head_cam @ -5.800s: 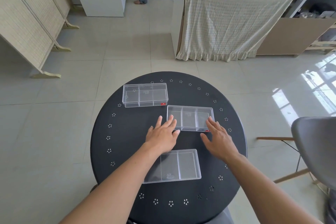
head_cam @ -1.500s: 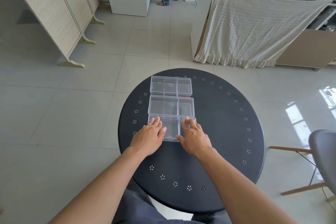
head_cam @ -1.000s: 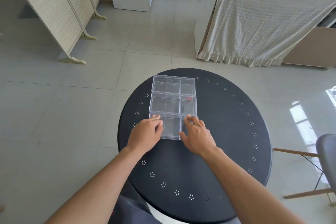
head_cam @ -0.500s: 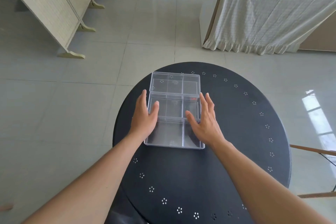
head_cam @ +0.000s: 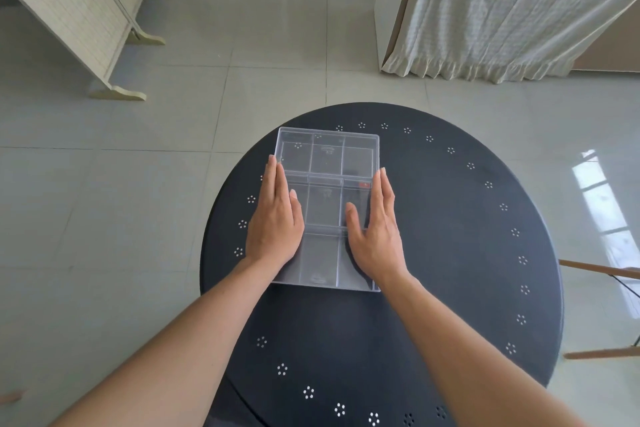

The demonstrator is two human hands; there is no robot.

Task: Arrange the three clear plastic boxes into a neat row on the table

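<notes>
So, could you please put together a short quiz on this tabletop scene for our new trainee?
1. True or false: the three clear boxes lie scattered apart on the round black table.
2. Which box do both hands flank? A. far box B. middle box C. near box
3. Fill in: the small red mark sits at the middle box's far ____ corner.

Key
1. False: they lie edge to edge in one row running away from the person.
2. B: the left hand and right hand lie flat along its short sides, thumbs on top, with no closed grip.
3. Right.
</notes>
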